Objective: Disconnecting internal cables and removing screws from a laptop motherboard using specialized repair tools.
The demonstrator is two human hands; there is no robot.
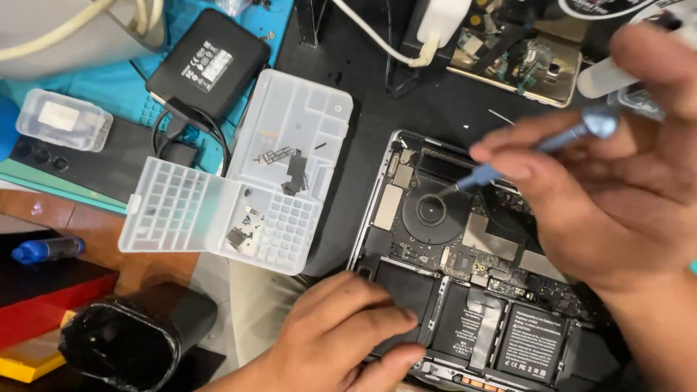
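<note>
Poking around inside an opened laptop (406, 218) with a blue screwdriver (537, 145).

Right hand (617, 196), right side of the frame, has its fingers (508, 156) pinched narrow around the screwdriver shaft, tip aimed down near the round fan (430, 214) in the middle of the board. Left hand (341, 334) at the bottom centre lies flat on the laptop's lower edge by the black battery cells (534, 341), fingers loosely together and gripping nothing. Laptop sits right of centre on the dark tabletop (363, 80). Just left of it there's a clear plastic parts tray (290, 131) with small screws and brackets in the compartments, and a black power brick (218, 62) at upper left.
</note>
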